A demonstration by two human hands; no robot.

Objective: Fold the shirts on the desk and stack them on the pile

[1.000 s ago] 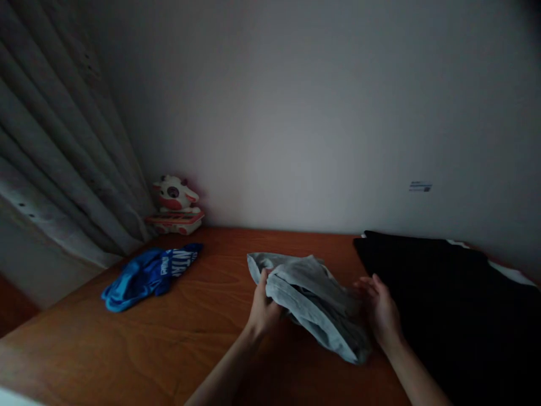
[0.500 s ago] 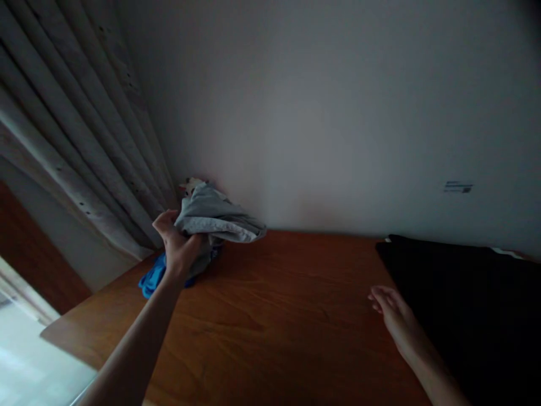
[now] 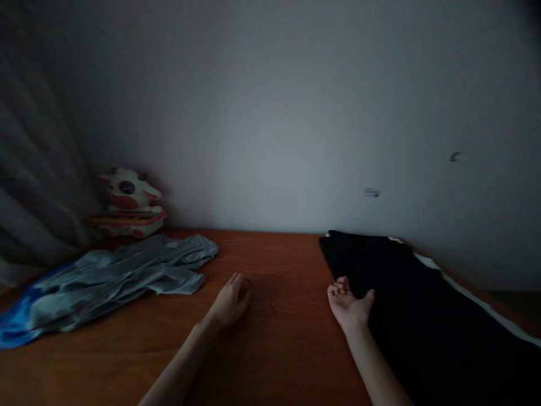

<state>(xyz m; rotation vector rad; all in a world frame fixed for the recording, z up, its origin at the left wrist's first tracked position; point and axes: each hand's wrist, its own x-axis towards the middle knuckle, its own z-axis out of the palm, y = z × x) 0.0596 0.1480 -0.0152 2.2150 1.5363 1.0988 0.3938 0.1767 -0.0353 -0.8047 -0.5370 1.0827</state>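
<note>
A grey garment lies spread on the left of the wooden table, partly covering a blue garment. My left hand hovers over the table's middle with loosely curled fingers, holding nothing. My right hand is at the near left edge of a black garment with a white stripe, fingers curled inward and apart, nothing in them. Whether it touches the black cloth I cannot tell.
A red and white cow toy stands at the back left against the wall. A pale curtain hangs at the far left. The wall runs right behind the table.
My left hand carried the grey garment from the middle to the left, let it go on top of the blue one, and came back to the middle. My right hand moved toward the black garment.
</note>
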